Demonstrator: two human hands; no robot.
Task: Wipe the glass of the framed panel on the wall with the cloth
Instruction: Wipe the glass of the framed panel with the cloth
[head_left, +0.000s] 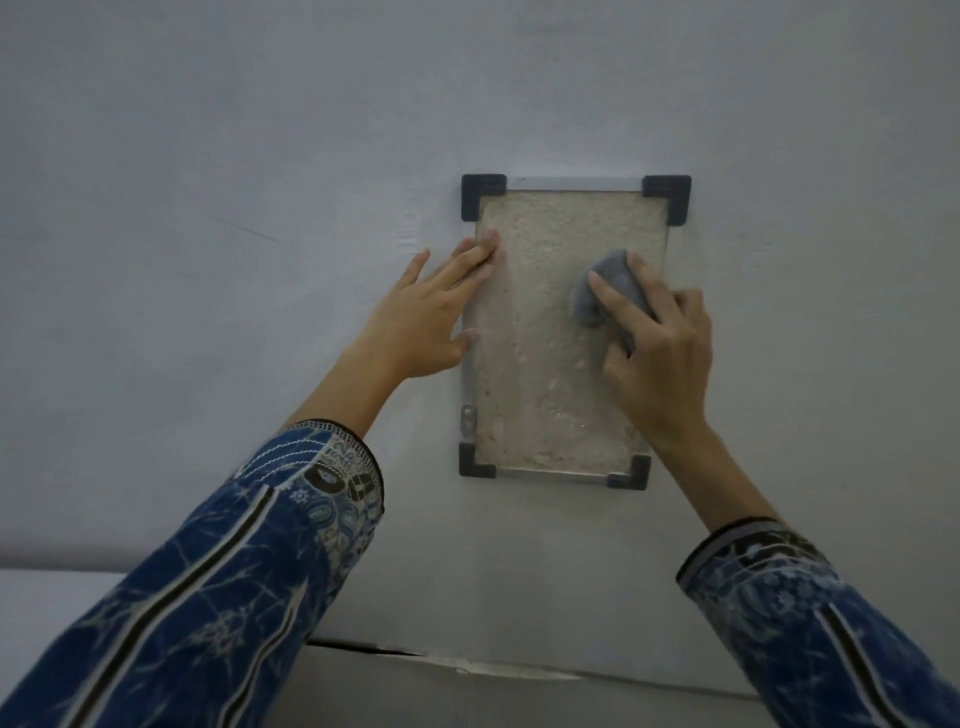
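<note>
One rectangular framed panel (540, 364) hangs on the pale, smooth wall (260, 156), its glass over a rough beige surface, with four black corner caps. The right hand (660, 353) grips one bunched grey cloth (605, 288) against the glass, upper right. The left hand (421, 312) lies flat with fingers spread on the frame's left edge.

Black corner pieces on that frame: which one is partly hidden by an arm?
The bottom-right corner piece; the right hand's wrist crosses just above it. The other three show whole.
</note>
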